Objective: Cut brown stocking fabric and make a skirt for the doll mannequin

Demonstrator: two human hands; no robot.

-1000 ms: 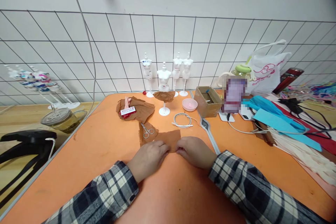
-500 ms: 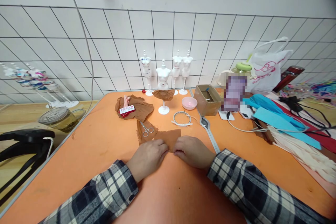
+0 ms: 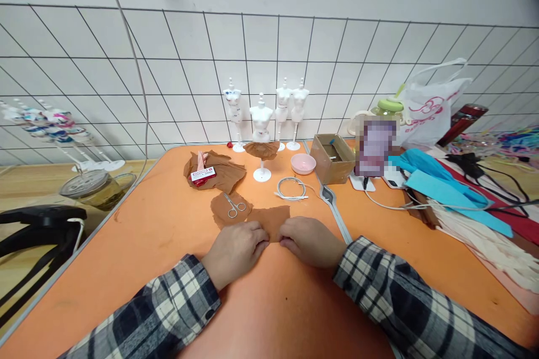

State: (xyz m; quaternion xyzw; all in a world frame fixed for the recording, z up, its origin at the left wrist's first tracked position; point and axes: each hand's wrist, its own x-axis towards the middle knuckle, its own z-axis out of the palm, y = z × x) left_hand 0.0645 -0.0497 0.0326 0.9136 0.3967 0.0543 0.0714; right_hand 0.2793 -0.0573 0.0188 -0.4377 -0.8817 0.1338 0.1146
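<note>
A strip of brown cloth (image 3: 275,219) lies on the orange table between my hands. My left hand (image 3: 238,247) is closed on its near edge, fingers bent down against the tabletop. On the other end of that edge, my right hand (image 3: 311,241) pinches the cloth between thumb and fingers. Small silver scissors (image 3: 234,207) rest on the left part of the cloth, beyond my left hand. Farther back, a white mini mannequin (image 3: 261,120) wears a short brown gathered skirt (image 3: 261,150).
Beyond the scissors, a crumpled brown cloth (image 3: 227,171) bears a small red-and-white box (image 3: 202,175). A coiled white cord (image 3: 292,189), a pink bowl (image 3: 303,164) and a cardboard box (image 3: 332,165) stand behind my right hand. Blue fabric (image 3: 458,199) and cables lie at the right.
The cloth's left part under the scissors has spread flatter and farther left. Both hands keep their hold at nearly the same place; the view has shifted slightly.
</note>
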